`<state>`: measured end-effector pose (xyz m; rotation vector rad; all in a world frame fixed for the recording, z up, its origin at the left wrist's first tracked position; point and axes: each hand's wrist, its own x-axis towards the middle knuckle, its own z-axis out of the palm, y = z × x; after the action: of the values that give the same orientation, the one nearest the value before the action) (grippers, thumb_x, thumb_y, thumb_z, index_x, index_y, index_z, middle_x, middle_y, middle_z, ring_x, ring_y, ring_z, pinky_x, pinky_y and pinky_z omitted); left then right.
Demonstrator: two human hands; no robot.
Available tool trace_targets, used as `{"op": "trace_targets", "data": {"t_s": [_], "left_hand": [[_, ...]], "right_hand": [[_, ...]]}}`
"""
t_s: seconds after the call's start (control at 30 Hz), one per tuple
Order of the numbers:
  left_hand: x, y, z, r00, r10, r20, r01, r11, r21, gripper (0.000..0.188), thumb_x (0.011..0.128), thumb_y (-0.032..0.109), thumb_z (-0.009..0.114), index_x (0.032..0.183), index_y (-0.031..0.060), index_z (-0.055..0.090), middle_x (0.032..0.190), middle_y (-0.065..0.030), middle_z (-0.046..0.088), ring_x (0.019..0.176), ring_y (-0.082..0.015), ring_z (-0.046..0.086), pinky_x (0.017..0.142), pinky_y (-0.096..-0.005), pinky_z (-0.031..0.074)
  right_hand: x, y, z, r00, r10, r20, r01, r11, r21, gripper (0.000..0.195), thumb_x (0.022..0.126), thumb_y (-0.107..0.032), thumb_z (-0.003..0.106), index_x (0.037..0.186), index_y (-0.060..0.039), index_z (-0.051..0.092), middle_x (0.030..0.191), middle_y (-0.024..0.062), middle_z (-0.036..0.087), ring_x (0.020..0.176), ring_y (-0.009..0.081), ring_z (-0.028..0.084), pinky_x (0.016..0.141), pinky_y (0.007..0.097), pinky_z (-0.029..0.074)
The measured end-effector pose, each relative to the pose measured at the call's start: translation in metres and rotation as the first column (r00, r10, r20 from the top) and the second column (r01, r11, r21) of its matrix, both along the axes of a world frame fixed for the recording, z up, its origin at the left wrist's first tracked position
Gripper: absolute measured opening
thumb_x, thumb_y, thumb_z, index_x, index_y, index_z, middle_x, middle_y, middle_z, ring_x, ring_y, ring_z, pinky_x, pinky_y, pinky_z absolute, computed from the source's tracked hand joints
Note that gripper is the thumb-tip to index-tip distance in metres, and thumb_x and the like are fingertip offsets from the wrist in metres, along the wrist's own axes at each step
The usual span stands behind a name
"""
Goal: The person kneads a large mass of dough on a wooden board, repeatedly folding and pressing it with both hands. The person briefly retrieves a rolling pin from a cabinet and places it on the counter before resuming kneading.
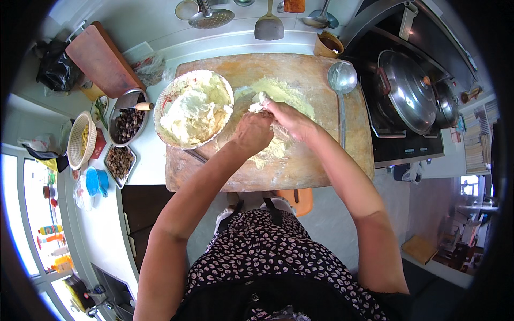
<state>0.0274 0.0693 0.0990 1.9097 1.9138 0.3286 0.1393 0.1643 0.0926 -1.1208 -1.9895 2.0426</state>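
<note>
Over the floured wooden board, my left hand and my right hand meet, with their fingers overlapping. White, sticky dough shows at the fingertips where they touch. Whether it is gripped or only clings to the fingers is hard to see. My left fingers are curled and partly hidden. Beneath and around both hands lies a patch of pale yellow flour. Left of my hands, a wide bowl holds a heap of soft, pale dough with white flour on top.
A metal ladle lies on the board's right side; chopsticks stick out below the bowl. On the left counter stand a bowl of dark mushrooms with a cleaver across it and a chopped-food tray. A lidded pan occupies the stove.
</note>
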Motion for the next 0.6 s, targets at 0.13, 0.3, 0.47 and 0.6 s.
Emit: {"op": "trace_targets", "data": {"t_s": [0.13, 0.3, 0.47, 0.6], "left_hand": [[-0.002, -0.001, -0.007, 0.999, -0.005, -0.032, 0.021, 0.858, 0.513, 0.032, 0.080, 0.011, 0.059, 0.109, -0.0035, 0.061, 0.116, -0.0243, 0.058, 0.110, -0.0368, 0.054, 0.099, -0.0433, 0.043], [0.009, 0.008, 0.001, 0.884, 0.178, 0.433, -0.308, 0.918, 0.250, 0.033, 0.090, 0.015, 0.052, 0.118, -0.0030, 0.057, 0.123, -0.0262, 0.054, 0.117, -0.0392, 0.051, 0.102, -0.0436, 0.040], [0.025, 0.013, -0.060, 0.824, 0.306, 0.477, -0.469, 0.842, 0.268, 0.045, 0.100, 0.033, 0.038, 0.120, -0.0040, 0.053, 0.115, -0.0276, 0.057, 0.106, -0.0353, 0.059, 0.091, -0.0438, 0.047], [0.004, 0.022, -0.061, 0.331, 0.434, 0.838, -0.447, 0.854, -0.266, 0.049, 0.100, 0.036, 0.040, 0.123, -0.0055, 0.050, 0.106, -0.0207, 0.062, 0.089, -0.0248, 0.065, 0.073, -0.0369, 0.054]], "right_hand": [[0.005, 0.030, -0.027, 0.985, -0.163, 0.060, 0.168, 0.980, -0.103, 0.066, 0.094, -0.063, 0.035, 0.112, -0.0030, 0.056, 0.094, 0.0105, 0.056, 0.092, 0.0257, 0.050, 0.094, 0.0474, 0.039], [0.001, 0.033, -0.040, 0.919, -0.360, -0.162, 0.266, 0.868, -0.418, 0.055, 0.095, -0.058, 0.040, 0.106, -0.0068, 0.054, 0.093, 0.0068, 0.056, 0.086, 0.0200, 0.053, 0.079, 0.0369, 0.047], [-0.009, 0.002, -0.015, 0.808, -0.517, -0.283, 0.237, 0.725, -0.647, 0.054, 0.099, -0.046, 0.042, 0.127, -0.0008, 0.042, 0.108, 0.0084, 0.054, 0.092, 0.0182, 0.053, 0.083, 0.0316, 0.047], [0.009, -0.020, 0.001, 0.807, -0.462, -0.369, 0.135, 0.752, -0.646, 0.067, 0.098, -0.052, 0.039, 0.142, -0.0018, 0.030, 0.127, 0.0115, 0.047, 0.109, 0.0159, 0.047, 0.098, 0.0369, 0.037]]}}
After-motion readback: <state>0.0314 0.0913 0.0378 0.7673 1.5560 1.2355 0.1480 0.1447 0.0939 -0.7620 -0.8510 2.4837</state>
